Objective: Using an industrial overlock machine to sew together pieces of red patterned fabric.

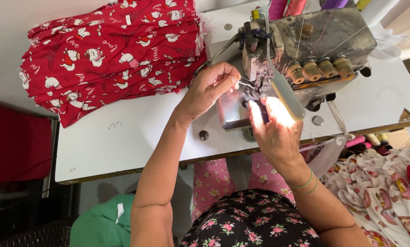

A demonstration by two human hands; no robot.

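- Head view: an overlock sewing machine is seen on a white table, with both hands brought to its needle area.
- The left hand is pinched shut on what appears to be a fine thread, drawn towards the presser foot.
- The right hand is raised just below the needle area with its fingers curled in; whether anything is gripped there cannot be told, since the machine's lamp washes it out.
- For threading to be done well, the thread is best kept taut between the pinching fingers, and the hand steadied against the metal plate.
- The fingers are best kept clear of the needles.
- A stack of red printed fabric is laid at the table's far left, well apart from the hands.
- The needles and the thread's end are hidden by glare and by the fingers.
- The thread cones at the top edge are cut off.
- Pale printed cloth at the lower right is only partly seen.
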